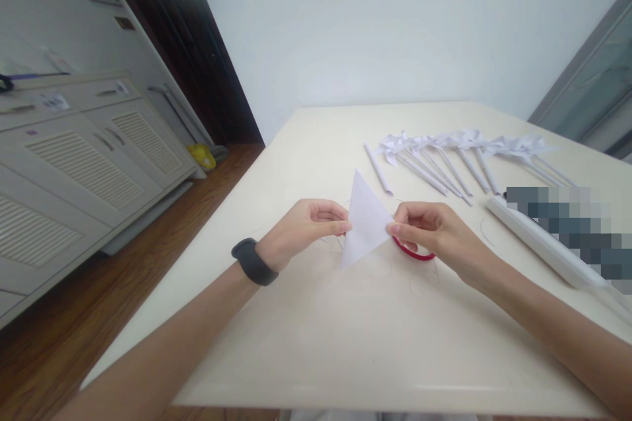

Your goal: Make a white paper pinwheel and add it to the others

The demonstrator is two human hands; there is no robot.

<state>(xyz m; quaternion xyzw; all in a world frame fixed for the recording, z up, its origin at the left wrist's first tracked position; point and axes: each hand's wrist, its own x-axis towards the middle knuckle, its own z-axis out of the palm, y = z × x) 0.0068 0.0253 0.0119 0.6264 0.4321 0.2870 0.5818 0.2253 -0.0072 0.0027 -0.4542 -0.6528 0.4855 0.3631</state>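
Observation:
A white sheet of paper folded into a triangle (364, 218) is held up just above the cream table (316, 342). My left hand (303, 229), with a black band on its wrist, pinches the triangle's left edge. My right hand (434, 231) pinches its right edge with thumb and forefinger. Under my right hand a red ring-shaped object (412, 252) lies on the table, partly hidden by the fingers.
Several white paper pinwheels on paper sticks (459, 154) lie in a row at the back right. A loose rolled paper stick (378, 170) lies beside them. A long white roll (536, 240) lies at the right. Cabinets (74, 158) and wooden floor are on the left.

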